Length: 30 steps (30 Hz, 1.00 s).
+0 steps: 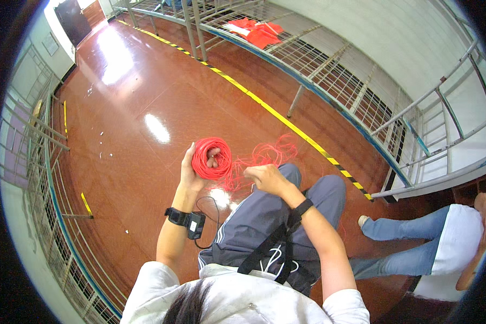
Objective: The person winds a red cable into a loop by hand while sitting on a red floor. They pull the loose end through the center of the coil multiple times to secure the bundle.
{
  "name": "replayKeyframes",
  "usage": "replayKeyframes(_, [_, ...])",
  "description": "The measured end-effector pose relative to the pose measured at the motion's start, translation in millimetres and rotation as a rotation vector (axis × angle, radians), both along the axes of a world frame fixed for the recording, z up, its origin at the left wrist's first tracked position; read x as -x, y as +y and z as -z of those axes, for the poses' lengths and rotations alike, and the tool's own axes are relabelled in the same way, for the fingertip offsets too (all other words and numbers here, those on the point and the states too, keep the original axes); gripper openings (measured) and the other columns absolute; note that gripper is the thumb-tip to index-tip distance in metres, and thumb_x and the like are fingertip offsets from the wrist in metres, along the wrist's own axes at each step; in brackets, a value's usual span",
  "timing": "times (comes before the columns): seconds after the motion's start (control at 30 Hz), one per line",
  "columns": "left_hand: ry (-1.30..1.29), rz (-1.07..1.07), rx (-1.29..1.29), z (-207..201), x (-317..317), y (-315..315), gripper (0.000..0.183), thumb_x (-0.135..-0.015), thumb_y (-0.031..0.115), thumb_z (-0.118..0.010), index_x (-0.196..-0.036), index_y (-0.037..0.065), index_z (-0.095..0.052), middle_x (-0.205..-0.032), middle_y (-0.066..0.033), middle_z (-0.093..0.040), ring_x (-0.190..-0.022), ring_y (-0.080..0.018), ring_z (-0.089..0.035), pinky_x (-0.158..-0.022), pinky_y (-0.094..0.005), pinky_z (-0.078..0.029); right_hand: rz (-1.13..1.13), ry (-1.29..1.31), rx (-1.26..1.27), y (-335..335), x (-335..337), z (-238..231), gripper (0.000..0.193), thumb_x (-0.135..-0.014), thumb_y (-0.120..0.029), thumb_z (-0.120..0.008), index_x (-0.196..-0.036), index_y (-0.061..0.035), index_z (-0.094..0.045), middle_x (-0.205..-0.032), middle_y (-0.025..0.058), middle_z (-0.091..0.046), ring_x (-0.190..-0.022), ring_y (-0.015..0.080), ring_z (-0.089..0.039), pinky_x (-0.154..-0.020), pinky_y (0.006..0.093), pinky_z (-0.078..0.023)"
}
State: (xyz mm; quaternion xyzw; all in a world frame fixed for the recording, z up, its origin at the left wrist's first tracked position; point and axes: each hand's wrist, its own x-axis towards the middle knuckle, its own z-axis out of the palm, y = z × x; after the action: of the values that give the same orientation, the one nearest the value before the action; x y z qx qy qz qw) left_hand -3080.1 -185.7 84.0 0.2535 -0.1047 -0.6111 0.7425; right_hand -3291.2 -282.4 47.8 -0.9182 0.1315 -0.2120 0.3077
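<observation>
**Red cord coil held over the lap**

Seated person, seen from above; grey trousers [264,227] with white side stripes, white shirt; both forearms come up from the lower edge.

Left hand [190,171] raised in front of the knees, closed around a round coil of red cord [211,158]; fingertips show through the hole in the middle of the coil, thumb on its left edge; the coil is held upright, facing the camera, well above the floor.

Right hand [265,178] just right of the coil, fingers curled shut, pinching a strand of the same cord; thin strands run from the coil across to this hand; hands near each other but not touching.

Behind the right hand, a loose tangle of red cord [272,151] lies spread on the floor [146,97] beyond the knees; strands trail from it toward the hands.

Left wrist carries a black band with a small black box [194,224] and a thin black cable; right wrist has a black strap [302,207] that runs down to the lap.

Surroundings: glossy red-brown floor with a yellow and black striped line [286,121]; metal wire racks [329,70] along the wall on the right, red cloth pieces [256,31] lying on one; more wire frames on the left.

Another person [443,237] sits at the lower right, blue jeans, white top, well apart from the coil.
</observation>
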Motion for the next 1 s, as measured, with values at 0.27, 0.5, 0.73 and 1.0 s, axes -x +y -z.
replayKeyframes(0.27, [-0.265, 0.394, -0.072, 14.4, 3.0, 16.0, 0.038, -0.083, 0.033, -0.049, -0.089, -0.003, -0.058, -0.076, -0.0135, -0.063, -0.06, -0.0177, -0.057, -0.056, -0.0279, -0.047, 0.045, 0.116, 0.137, -30.4, 12.7, -15.5, 0.04, -0.072, -0.042, -0.064, -0.06, -0.005, -0.052, -0.059, 0.0116, -0.053, -0.059, 0.0312, -0.056, -0.051, 0.0384, -0.042])
replayKeyframes(0.5, [-1.051, 0.667, -0.195, -13.3, 26.9, 15.3, 0.033, -0.067, 0.034, -0.074, -0.066, 0.004, -0.061, -0.057, -0.0023, -0.058, -0.055, -0.0151, -0.057, -0.061, -0.028, -0.046, 0.163, 0.266, -0.492, -31.8, 2.3, -23.9, 0.029, -0.074, -0.029, -0.067, -0.07, -0.0003, -0.06, -0.063, 0.0114, -0.061, -0.058, 0.0174, -0.059, -0.052, 0.0317, -0.043])
replayKeyframes(0.73, [-1.613, 0.322, -0.11, -8.1, 39.7, 14.2, 0.034, -0.061, 0.031, -0.077, -0.067, 0.002, -0.061, -0.063, -0.0075, -0.06, -0.056, -0.0124, -0.055, -0.062, -0.0269, -0.046, 0.247, 0.113, -0.961, -8.3, -6.2, -36.9, 0.019, -0.087, -0.018, -0.054, -0.086, 0.0004, -0.06, -0.074, 0.0014, -0.06, -0.06, 0.0056, -0.049, -0.053, 0.0213, -0.039])
replayKeyframes(1.0, [-1.702, 0.196, -0.035, -8.7, 41.7, 15.8, 0.029, -0.058, 0.029, -0.077, -0.065, 0.004, -0.064, -0.065, -0.0082, -0.063, -0.069, -0.0209, -0.06, -0.084, -0.0346, -0.042, 0.277, 0.097, -0.936, -2.4, -6.6, -57.0, 0.02, -0.088, -0.013, -0.049, -0.089, 0.0054, -0.055, -0.069, 0.0035, -0.057, -0.062, 0.0094, -0.054, -0.059, 0.025, -0.046])
